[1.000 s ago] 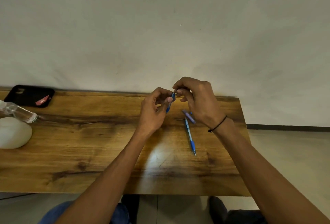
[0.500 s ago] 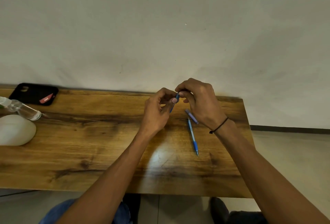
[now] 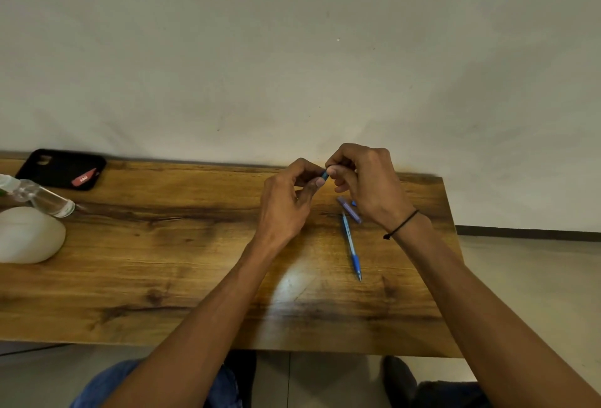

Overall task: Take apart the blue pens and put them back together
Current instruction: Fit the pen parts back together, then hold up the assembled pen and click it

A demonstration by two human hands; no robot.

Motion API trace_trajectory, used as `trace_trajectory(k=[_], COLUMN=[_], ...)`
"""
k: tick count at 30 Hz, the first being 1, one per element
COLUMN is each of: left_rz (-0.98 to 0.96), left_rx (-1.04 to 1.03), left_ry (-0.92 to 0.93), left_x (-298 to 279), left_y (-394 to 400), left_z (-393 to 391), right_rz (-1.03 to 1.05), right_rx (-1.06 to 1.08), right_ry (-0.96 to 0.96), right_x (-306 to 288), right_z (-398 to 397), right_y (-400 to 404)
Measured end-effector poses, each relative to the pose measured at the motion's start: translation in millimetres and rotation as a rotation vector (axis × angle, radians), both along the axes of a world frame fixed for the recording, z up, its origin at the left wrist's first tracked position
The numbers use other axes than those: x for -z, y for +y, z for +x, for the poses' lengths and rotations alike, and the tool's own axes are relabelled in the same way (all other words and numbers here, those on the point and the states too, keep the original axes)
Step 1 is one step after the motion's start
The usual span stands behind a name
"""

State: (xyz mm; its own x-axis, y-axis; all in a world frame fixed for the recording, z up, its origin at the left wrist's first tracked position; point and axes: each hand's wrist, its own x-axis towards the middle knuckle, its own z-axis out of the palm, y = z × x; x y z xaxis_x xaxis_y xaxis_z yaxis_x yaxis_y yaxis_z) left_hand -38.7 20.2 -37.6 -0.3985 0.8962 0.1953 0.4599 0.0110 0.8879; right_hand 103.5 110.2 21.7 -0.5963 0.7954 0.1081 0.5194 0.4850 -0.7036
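Above the far edge of the wooden table (image 3: 195, 245), both hands meet around a small blue pen part (image 3: 324, 174). From the lower left the left forearm reaches up, and the left hand (image 3: 286, 206) has its fingers curled, thumb and forefinger pinching the lower end of the blue piece. Coming in from the lower right is the right forearm, a thin black cord bracelet (image 3: 401, 224) at the wrist; the right hand (image 3: 367, 180) arches over with its knuckles up, fingertips closed on the upper end of the same piece. So the two hands are together, each clamped on that part (only a short blue stretch shows between the fingers, so which section of the pen it is cannot be told).

Just below the right hand, an assembled blue pen (image 3: 351, 246) lies flat on the wood, tip toward the person. A purplish pen piece (image 3: 348, 210) lies beside its far end.

At the left end of the table sit a black phone (image 3: 60, 168), a clear plastic bottle (image 3: 42, 197) lying on its side and a white rounded object (image 3: 27, 235).
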Motion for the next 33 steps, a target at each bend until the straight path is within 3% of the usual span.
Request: trace_trajectory(k=[7, 12, 17, 22, 29, 33], left_rz=[-0.059, -0.088, -0.058, -0.042, -0.062, -0.031], left_rx=[0.014, 0.022, 0.011, -0.021, -0.034, -0.142], left_ry=[-0.058, -0.072, -0.157, -0.233, -0.337, -0.463], left_x=[-2, -4, -6, -8, -12, -13], left_y=[1, -1, 0, 2, 7, 9], left_z=[3, 3, 4, 7, 8, 5], right_rz=[-0.14, -0.168, -0.332, -0.64, -0.671, -0.794], right_rx=[0.063, 0.164, 0.097, 0.11, 0.185, 0.235], right_ry=[0.141, 0.134, 0.151, 0.373, 0.624, 0.919], right_x=[13, 22, 26, 29, 18, -9], right_z=[4, 12, 8, -5, -7, -8], right_y=[4, 14, 4, -11, -10, -4])
